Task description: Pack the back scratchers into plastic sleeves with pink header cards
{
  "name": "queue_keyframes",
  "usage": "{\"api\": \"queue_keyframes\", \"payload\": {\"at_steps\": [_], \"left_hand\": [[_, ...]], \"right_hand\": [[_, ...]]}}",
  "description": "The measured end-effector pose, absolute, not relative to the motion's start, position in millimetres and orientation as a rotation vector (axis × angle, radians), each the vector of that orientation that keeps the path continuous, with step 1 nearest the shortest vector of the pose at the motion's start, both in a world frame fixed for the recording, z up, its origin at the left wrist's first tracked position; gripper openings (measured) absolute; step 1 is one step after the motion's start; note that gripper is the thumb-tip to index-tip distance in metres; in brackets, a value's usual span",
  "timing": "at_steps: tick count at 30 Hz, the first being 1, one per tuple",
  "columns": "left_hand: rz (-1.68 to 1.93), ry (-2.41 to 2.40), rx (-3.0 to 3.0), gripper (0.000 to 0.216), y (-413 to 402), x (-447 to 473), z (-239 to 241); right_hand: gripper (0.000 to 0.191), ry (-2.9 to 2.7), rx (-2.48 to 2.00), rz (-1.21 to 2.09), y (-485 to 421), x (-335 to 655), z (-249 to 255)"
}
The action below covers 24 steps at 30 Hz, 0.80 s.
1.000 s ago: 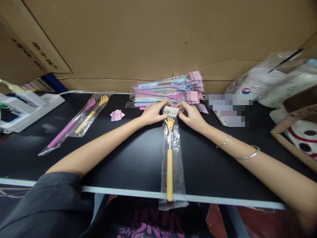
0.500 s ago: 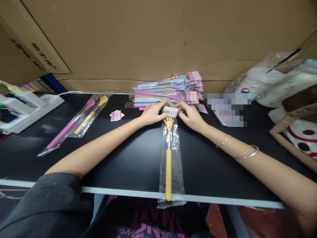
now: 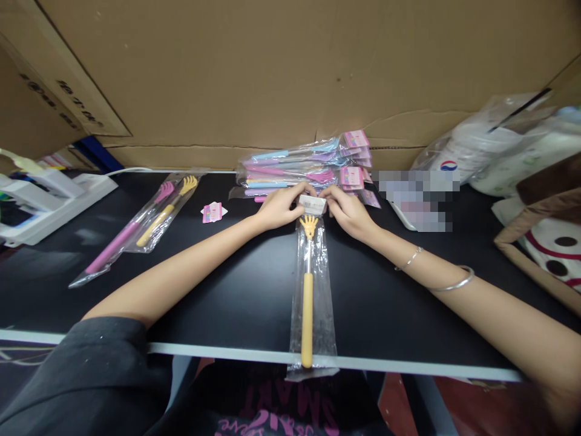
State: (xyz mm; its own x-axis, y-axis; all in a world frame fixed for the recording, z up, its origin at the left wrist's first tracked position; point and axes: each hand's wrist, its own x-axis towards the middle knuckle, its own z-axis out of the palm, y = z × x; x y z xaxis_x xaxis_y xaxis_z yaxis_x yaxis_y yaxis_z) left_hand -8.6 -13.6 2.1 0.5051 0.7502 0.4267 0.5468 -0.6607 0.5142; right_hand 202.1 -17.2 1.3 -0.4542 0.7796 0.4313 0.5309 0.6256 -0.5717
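Observation:
A yellow back scratcher (image 3: 307, 303) lies in a clear plastic bag along the middle of the black table (image 3: 227, 290), its handle end over the front edge. A small white header card (image 3: 313, 204) sits at the bag's far end. My left hand (image 3: 280, 207) pinches the card's left side and my right hand (image 3: 345, 210) pinches its right side. Both hands rest on the table with fingers closed on the card.
A pile of bagged scratchers with pink cards (image 3: 304, 166) lies just behind my hands. Two bagged scratchers, pink and yellow (image 3: 136, 227), lie at the left with a loose pink card (image 3: 213, 212). A white device (image 3: 49, 197) stands far left, plastic bags (image 3: 490, 151) at right, cardboard (image 3: 272, 79) behind.
The bagged scratcher's near end has drifted slightly left. My hands stay pinched on the card at the bag's top.

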Motion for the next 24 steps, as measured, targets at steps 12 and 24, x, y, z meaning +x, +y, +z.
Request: {"api": "queue_keyframes", "payload": {"at_steps": [12,24], "left_hand": [[0.902,1.098,2.453,0.031,-13.0,-8.6,2.1],[0.93,1.075,2.458,0.034,-10.8,-9.0,-0.2]], "right_hand": [[0.031,-2.197,-1.041,0.436,-19.3,202.9,3.6],[0.023,-2.186,-1.074,0.434,-17.3,201.5,0.5]]}}
